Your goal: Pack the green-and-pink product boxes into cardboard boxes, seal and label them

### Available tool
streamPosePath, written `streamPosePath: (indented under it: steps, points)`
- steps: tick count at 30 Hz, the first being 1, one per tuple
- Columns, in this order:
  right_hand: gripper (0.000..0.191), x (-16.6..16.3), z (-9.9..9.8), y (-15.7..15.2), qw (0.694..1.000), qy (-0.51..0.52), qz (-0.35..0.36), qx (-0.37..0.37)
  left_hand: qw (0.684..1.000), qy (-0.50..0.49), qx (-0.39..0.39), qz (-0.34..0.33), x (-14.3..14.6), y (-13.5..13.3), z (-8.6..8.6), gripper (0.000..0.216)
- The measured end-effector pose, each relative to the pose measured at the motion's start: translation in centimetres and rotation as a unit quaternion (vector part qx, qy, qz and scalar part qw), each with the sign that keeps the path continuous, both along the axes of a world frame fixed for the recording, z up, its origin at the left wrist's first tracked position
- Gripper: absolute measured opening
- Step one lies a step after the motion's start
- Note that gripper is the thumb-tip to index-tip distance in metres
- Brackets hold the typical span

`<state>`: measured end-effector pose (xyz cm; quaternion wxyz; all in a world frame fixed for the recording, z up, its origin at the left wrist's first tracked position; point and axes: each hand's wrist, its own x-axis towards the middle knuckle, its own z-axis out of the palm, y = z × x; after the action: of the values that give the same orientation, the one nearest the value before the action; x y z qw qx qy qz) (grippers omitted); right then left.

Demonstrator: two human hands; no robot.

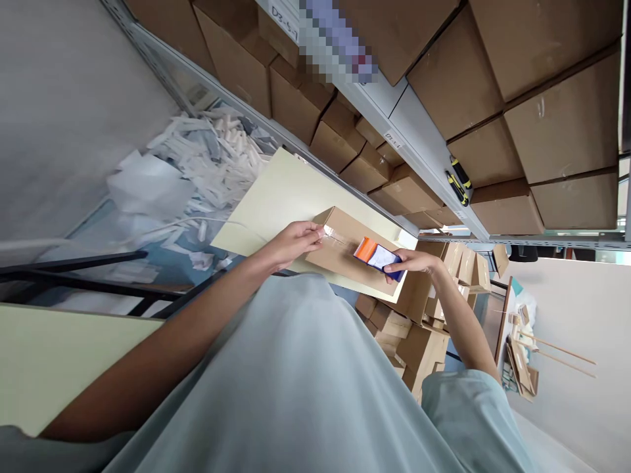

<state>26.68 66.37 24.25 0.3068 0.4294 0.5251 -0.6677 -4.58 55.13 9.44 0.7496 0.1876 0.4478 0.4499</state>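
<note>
A closed cardboard box lies on a pale yellow tabletop in front of me. A shiny strip of clear tape runs along its top, from the left end toward the middle. My left hand is at that left end, its thumb and fingers closed at the end of the tape. In my right hand is a tape dispenser with an orange front and a dark blue body, gripped by the blue part over the right half of the box.
Shelves of cardboard boxes rise along the far side. Two yellow-and-black utility knives rest on the shelf edge. White paper scraps are heaped at left. More cartons stand below right of the pale tabletop.
</note>
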Motion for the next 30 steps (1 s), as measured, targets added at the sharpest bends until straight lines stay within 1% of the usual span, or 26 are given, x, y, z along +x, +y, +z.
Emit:
streamPosePath:
  steps: [3, 10, 13, 16, 20, 22, 25, 28, 30]
  points:
    - [0.062, 0.1, -0.6, -0.1, 1.000, 0.022, 0.004, -0.001, 1.000, 0.029, 0.003, -0.009, -0.2, 0.1, -0.5, 0.067]
    - [0.060, -1.2, -0.1, 0.3, 0.999, 0.034, -0.014, -0.001, 0.997, 0.076, 0.015, 0.018, -0.8, 0.6, -1.4, 0.069]
    - [0.061, -1.7, 0.0, 0.6, 0.999, 0.026, -0.020, -0.004, 0.998, 0.058, -0.003, 0.018, -1.1, 1.0, -1.6, 0.062]
    - [0.061, -2.3, -0.1, 0.9, 0.999, 0.021, -0.025, -0.005, 0.999, 0.024, -0.021, 0.008, -1.7, 1.5, -1.7, 0.050]
    - [0.060, -3.7, -0.5, 1.3, 0.999, 0.016, -0.043, -0.007, 0.999, -0.024, -0.037, 0.019, -2.7, 2.2, -2.2, 0.038]
    - [0.060, -4.5, -0.8, 1.4, 0.999, 0.005, -0.044, -0.013, 0.998, -0.044, -0.045, 0.023, -3.1, 2.3, -2.9, 0.037]
    - [0.062, -5.5, -1.0, 1.4, 0.999, -0.003, -0.039, -0.018, 0.996, -0.057, -0.054, 0.029, -3.2, 2.0, -4.6, 0.037]
    - [0.063, -6.1, -1.2, 1.2, 0.999, -0.011, -0.038, -0.019, 0.996, -0.041, -0.073, 0.041, -2.4, 1.8, -6.8, 0.039]
    - [0.063, -6.2, -1.4, 1.0, 0.999, -0.021, -0.043, -0.021, 0.996, -0.014, -0.083, 0.024, -1.4, 1.9, -8.1, 0.043]
